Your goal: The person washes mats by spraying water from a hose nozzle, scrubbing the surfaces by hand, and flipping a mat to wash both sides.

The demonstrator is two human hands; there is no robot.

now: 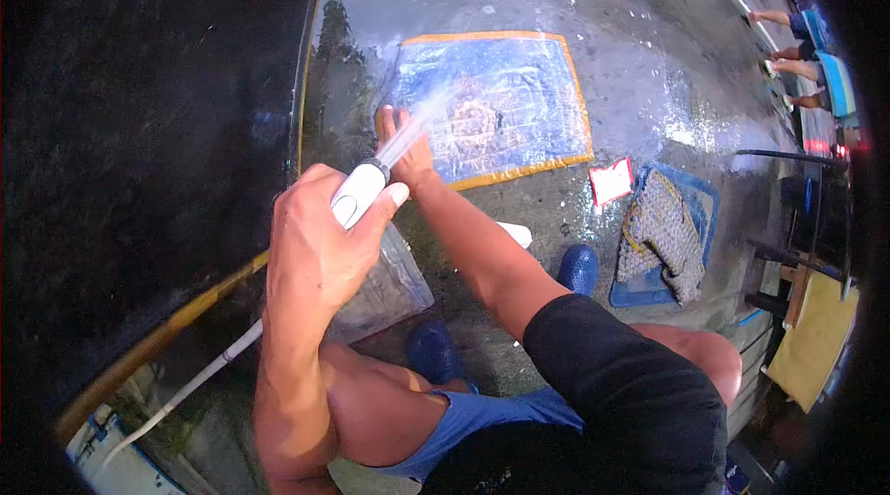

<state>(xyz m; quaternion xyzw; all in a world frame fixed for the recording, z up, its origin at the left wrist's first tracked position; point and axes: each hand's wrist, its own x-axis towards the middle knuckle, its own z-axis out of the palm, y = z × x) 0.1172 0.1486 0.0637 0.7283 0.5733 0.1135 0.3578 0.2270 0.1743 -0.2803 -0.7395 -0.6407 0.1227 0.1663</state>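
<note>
My left hand (320, 245) is wrapped round a white spray nozzle (359, 193), its thumb along the side. Water shoots from the nozzle up and right onto a blue patterned mat (528, 115) with an orange border, lying wet on the ground. Just beyond the nozzle, my right hand (408, 154) rests at the mat's left edge with fingers apart, partly hidden by the spray. A pale hose (199, 376) runs from behind my left forearm to the lower left.
Right of the mat lie a red-and-white packet (611, 182) and a grey woven cloth (663, 235) on a blue mat (640, 294). A greyish mat (385, 286) lies below my hands. Blue shoes (578, 269), a yellow board (813, 339) and other people's legs (795, 69) also show.
</note>
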